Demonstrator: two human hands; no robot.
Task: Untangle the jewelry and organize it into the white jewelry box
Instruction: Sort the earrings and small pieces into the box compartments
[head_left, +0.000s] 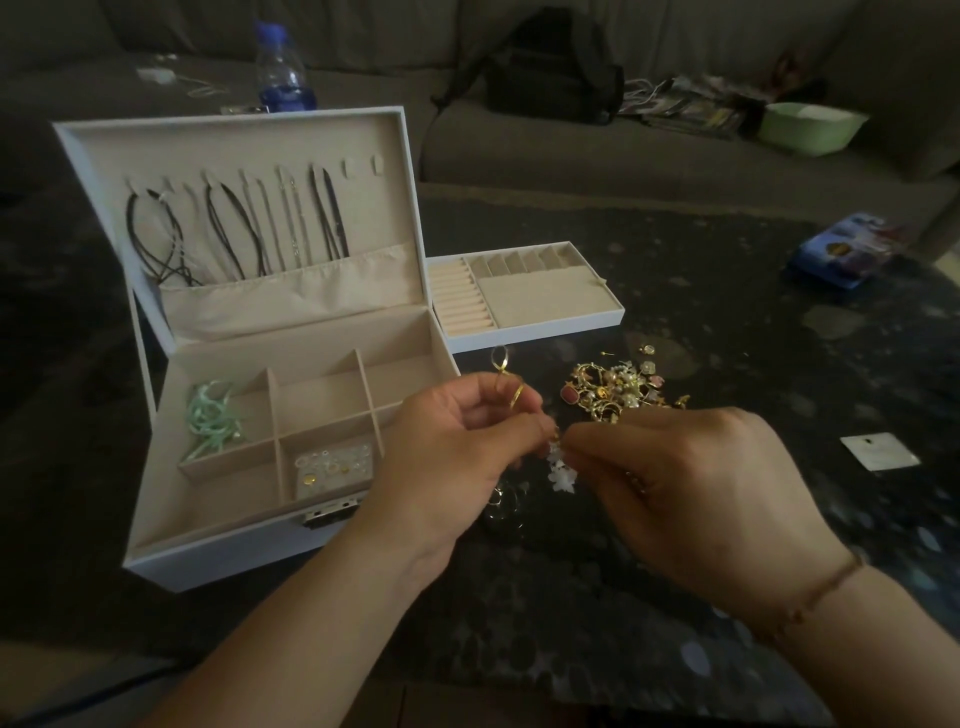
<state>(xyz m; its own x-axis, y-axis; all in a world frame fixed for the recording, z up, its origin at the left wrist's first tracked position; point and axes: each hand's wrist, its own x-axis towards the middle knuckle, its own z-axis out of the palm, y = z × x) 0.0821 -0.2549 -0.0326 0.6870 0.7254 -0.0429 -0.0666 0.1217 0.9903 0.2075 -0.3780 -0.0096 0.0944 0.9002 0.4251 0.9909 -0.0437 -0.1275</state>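
Pinching a small white flower-shaped charm (561, 470) between them, the two hands meet over the dark speckled counter (727, 291). The left hand (457, 441) has its fingers curled round the upper end of the charm piece, and two gold rings (506, 382) stand up from its fingers. The right hand (691, 483) nips the same piece from the other side with thumb and fingertips; a thin bracelet (826, 592) circles its wrist.

Just beyond the right hand's knuckles lies a heap of tangled jewelry (618, 387), gold and pearl pieces with a red stone at its near edge. Below the hands, a few more small rings (501, 501) rest on the counter, too dim to tell apart.

To the left of the left hand stands the white jewelry box (218, 540), lid raised. Dark cords and thin chains (244, 228) hang from hooks in the lid, their ends tucked into its pocket. A green ribbon bundle (213, 418) fills one compartment, and a clear card of small earrings (335, 467) lies in another.

Farther out, past the heap, sits the removable tray (530, 296) with ring rolls. A white card (878, 451) lies off to the right of the right hand.
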